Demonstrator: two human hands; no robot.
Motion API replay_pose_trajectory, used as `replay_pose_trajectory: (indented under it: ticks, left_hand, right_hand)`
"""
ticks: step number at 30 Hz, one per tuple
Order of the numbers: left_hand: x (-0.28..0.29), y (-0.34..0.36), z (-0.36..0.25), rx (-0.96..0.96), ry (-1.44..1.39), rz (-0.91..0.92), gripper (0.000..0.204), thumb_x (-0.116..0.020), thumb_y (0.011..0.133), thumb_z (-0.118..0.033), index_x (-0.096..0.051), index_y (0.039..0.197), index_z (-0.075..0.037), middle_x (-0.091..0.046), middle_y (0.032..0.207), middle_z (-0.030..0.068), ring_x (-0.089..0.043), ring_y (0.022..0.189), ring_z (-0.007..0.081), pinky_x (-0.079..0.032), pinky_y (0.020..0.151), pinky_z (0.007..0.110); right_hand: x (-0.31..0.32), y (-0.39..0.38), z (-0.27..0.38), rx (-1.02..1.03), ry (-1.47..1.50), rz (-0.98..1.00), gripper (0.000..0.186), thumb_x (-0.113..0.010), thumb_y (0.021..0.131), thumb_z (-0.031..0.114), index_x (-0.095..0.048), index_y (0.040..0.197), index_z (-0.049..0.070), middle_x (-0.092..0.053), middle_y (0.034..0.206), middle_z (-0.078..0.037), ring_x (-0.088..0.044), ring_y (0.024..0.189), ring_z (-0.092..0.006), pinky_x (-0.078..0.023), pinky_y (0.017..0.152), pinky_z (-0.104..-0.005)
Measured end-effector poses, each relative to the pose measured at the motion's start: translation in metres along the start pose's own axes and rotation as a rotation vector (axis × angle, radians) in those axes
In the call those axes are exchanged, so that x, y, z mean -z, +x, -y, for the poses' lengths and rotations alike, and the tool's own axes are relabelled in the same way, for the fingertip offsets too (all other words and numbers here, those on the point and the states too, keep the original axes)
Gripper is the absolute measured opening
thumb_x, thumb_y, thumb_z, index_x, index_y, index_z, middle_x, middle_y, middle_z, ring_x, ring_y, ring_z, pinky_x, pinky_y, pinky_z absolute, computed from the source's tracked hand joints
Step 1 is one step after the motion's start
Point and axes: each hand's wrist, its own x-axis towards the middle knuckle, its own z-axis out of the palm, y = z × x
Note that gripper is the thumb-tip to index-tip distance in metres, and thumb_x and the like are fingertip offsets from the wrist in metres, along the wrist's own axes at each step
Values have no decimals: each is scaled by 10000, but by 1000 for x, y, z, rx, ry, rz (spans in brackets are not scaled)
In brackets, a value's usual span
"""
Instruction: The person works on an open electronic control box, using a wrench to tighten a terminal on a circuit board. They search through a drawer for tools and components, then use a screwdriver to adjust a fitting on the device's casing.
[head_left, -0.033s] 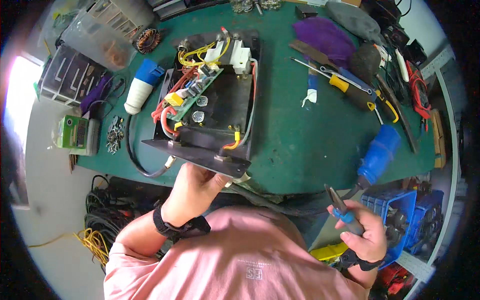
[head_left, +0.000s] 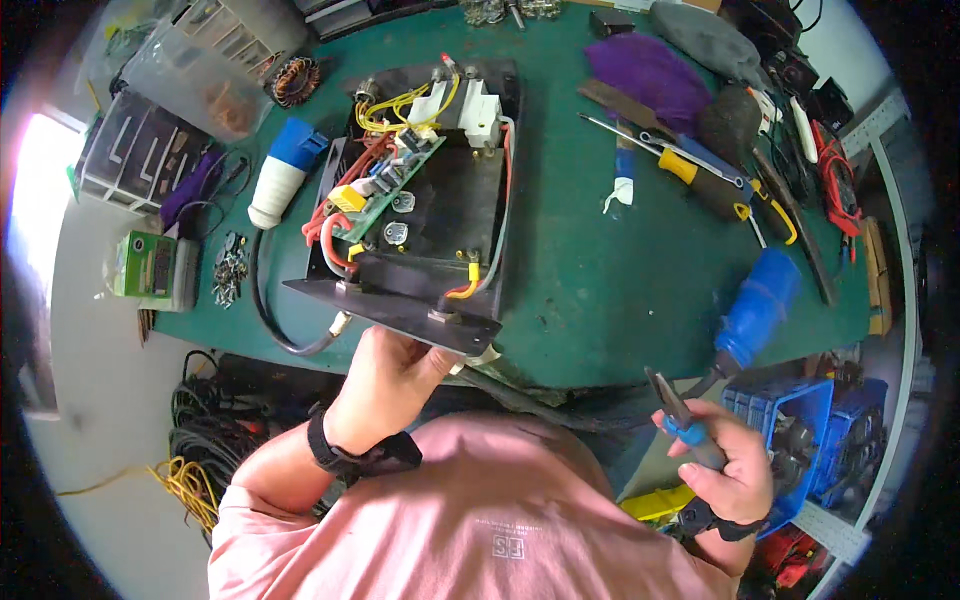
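Note:
An open black metal enclosure [head_left: 450, 205] sits on the bench in front of me, with a green circuit board [head_left: 400, 185], yellow and red wires and white blocks inside. My left hand [head_left: 385, 385] grips the near black end panel [head_left: 400, 318] from below, thumb at its lower edge; some fingers are hidden behind it. Two cable fittings pass through this panel, which leans out toward me. Off to the right, past the bench edge, my right hand [head_left: 725, 460] is closed round pliers [head_left: 690, 428] with blue-grey handles, their jaws pointing up and left, apart from the enclosure.
A black cable joins a blue-and-white plug [head_left: 285, 175] on the left; another runs toward a blue connector [head_left: 760, 305] at right. Loose screws [head_left: 230, 270] lie left. Screwdrivers [head_left: 680, 168] and a purple cloth [head_left: 650, 80] lie far right. Blue crates [head_left: 800, 440] stand below the bench.

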Motion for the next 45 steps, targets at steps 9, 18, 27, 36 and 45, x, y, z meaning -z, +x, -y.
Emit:
replay_pose_trajectory:
  ticks: [9, 18, 27, 36, 45]
  left_hand:
    - [4, 4, -10, 102, -10, 17, 168, -653, 909, -100, -694, 1019, 20, -682, 824, 14, -569, 753, 58, -491, 670, 262]
    - [4, 10, -7, 80, -142, 36, 139, -688, 855, -75, -696, 930, 41, -660, 763, -3, -535, 692, 60, -458, 600, 273]
    - [3, 6, 8, 42, -79, 11, 181, -659, 898, -129, -671, 919, 51, -626, 736, -11, -519, 665, 59, -423, 578, 252]
    - [0, 6, 7, 7, -2, -40, 191, -663, 899, -127, -683, 893, 62, -651, 740, 23, -540, 670, 64, -454, 591, 259]
    - [2, 6, -5, 54, 208, -84, 211, -714, 865, -139, -693, 912, 66, -689, 751, 47, -565, 671, 64, -484, 599, 271]
  right_hand:
    - [-72, 60, 52, 587, -649, -41, 357, -827, 673, 157, -570, 853, -13, -596, 1053, -191, -600, 902, -357, -495, 791, -403]
    - [-132, 131, 66, 828, -868, -201, 354, -821, 631, 133, -586, 861, 3, -565, 923, -142, -568, 879, -352, -482, 758, -432]
    - [-139, 129, 80, 774, -855, -173, 312, -828, 618, 109, -600, 799, -2, -593, 922, -145, -574, 886, -358, -479, 766, -425]
    - [-138, 128, 77, 758, -836, -120, 312, -821, 637, 120, -598, 804, -20, -579, 894, -162, -575, 848, -369, -471, 737, -427]
    - [-125, 122, 73, 720, -789, -82, 308, -802, 708, 164, -589, 809, -35, -571, 890, -177, -578, 827, -357, -470, 729, -403]
